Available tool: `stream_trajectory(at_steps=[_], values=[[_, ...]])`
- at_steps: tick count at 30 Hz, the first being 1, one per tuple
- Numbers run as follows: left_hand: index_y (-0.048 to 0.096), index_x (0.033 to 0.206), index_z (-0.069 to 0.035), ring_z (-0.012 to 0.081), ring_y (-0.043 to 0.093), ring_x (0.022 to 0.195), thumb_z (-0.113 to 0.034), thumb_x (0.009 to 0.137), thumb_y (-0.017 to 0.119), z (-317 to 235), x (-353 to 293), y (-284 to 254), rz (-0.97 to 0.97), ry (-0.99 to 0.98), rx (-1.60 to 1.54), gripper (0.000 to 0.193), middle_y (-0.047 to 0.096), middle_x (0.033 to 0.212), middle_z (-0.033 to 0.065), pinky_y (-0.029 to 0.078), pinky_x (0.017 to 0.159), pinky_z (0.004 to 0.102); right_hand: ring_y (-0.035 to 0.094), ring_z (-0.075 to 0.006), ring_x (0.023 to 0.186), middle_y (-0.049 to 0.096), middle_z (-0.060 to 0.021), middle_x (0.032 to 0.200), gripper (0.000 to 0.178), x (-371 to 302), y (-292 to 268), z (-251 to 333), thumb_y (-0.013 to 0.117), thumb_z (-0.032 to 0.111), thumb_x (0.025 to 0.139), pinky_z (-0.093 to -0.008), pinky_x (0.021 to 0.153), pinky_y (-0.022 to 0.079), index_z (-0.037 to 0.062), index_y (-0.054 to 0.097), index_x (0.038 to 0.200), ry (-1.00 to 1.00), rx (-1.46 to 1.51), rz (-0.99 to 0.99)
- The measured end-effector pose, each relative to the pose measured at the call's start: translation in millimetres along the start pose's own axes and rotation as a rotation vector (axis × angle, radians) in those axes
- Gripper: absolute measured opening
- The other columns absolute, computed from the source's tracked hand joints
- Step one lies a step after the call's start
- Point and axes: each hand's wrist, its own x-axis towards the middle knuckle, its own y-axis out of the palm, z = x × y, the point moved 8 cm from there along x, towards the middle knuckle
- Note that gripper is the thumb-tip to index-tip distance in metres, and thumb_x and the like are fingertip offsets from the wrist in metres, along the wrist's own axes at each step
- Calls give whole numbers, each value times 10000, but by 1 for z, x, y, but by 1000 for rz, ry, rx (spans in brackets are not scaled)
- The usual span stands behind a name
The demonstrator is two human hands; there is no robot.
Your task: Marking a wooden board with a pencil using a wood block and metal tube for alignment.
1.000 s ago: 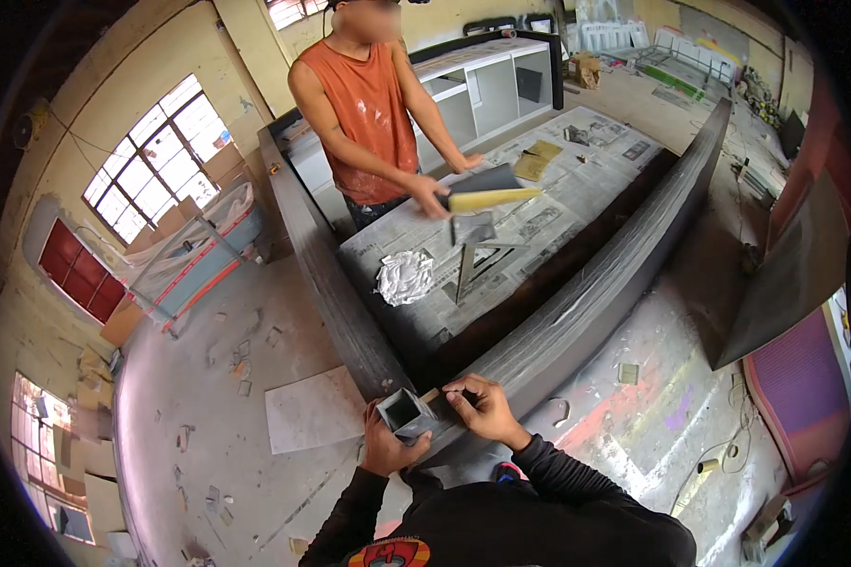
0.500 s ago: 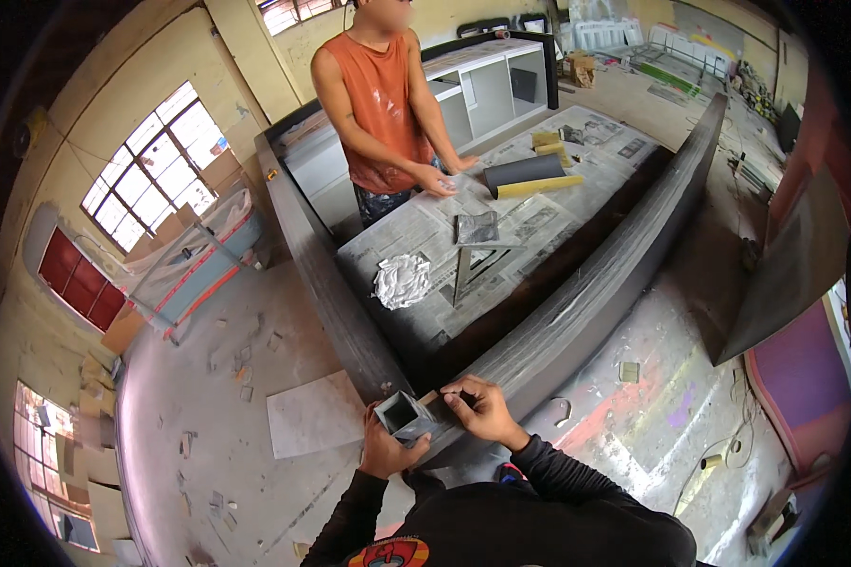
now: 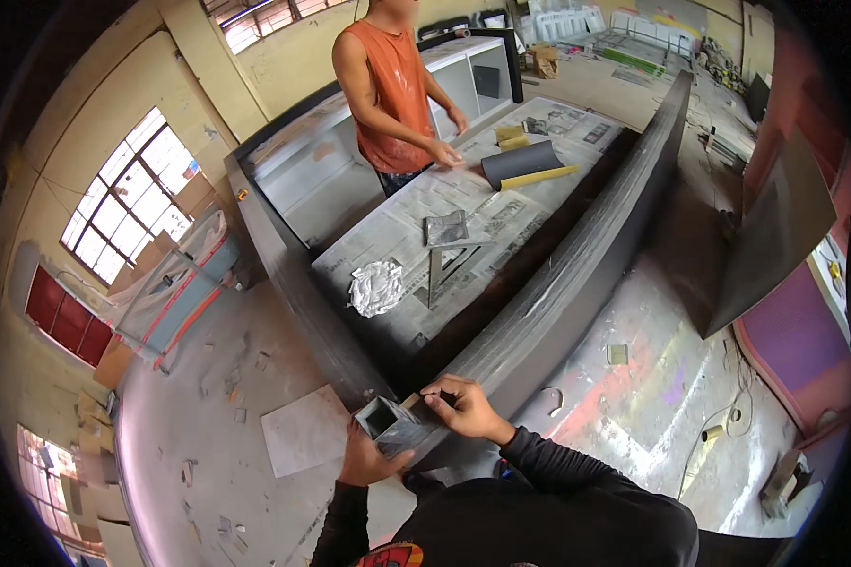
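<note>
The left forearm, black-sleeved, rises from the lower edge, and the left hand (image 3: 361, 461) cups a square, open-topped grey container (image 3: 394, 437) from its near left side, thumb laid along the lower side and fingers wrapped behind, a firm grasp. The right forearm slants in from the lower right, its wrist bent so that the right hand (image 3: 463, 406) points leftward, knuckles up; thumb and fingertips are pinched together on a small tan strip (image 3: 411, 401) just beside the container (their exact contact is partly hidden). Both hands are over the near corner, where a long dark panel (image 3: 558, 298) begins its run up to the right. Past it, a paper-covered tabletop (image 3: 369, 248) bears crumpled silver foil (image 3: 376, 287), a triangular frame (image 3: 435, 276) and, farther back, a curled dark sheet (image 3: 520, 165). Beyond the sheet stands a co-worker (image 3: 388, 94) in an orange sleeveless top, before a white cabinet (image 3: 460, 83).
</note>
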Motion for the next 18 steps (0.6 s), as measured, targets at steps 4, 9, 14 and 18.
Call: stream_trajectory(at_steps=[4, 9, 14, 18], values=[[483, 1456, 47, 341, 454, 1419, -705, 740, 821, 2, -6, -76, -133, 19, -181, 1092, 537, 1437, 207, 332, 1181, 499, 688, -276, 834, 706, -141, 929, 116, -1, -4, 1, 695, 103, 976, -370, 747, 544, 12, 735, 1035, -18, -18, 0], [453, 1505, -24, 260, 523, 1356, -549, 1058, 363, -58, -67, -310, -857, 238, 25, 695, 537, 1472, 179, 407, 1154, 466, 692, -290, 891, 712, -146, 944, 129, -1, -1, -1, 670, 107, 990, -381, 791, 547, 2, 726, 1039, -6, 21, 32], [459, 1510, -77, 322, 593, 1293, -507, 1065, 389, -104, -119, -365, -1348, 412, 852, 623, 539, 1495, 175, 486, 1072, 495, 690, -296, 935, 714, -145, 979, 130, 1, 7, -3, 660, 114, 1000, -392, 841, 536, -1, 713, 1032, -6, 64, 58], [458, 1508, -68, 325, 585, 1302, -491, 1071, 387, -104, -110, -359, -1368, 358, 864, 613, 537, 1498, 172, 470, 1084, 490, 682, -284, 927, 711, -137, 969, 127, 2, 5, 1, 653, 114, 1003, -389, 834, 530, 1, 707, 1023, -21, 31, 49]])
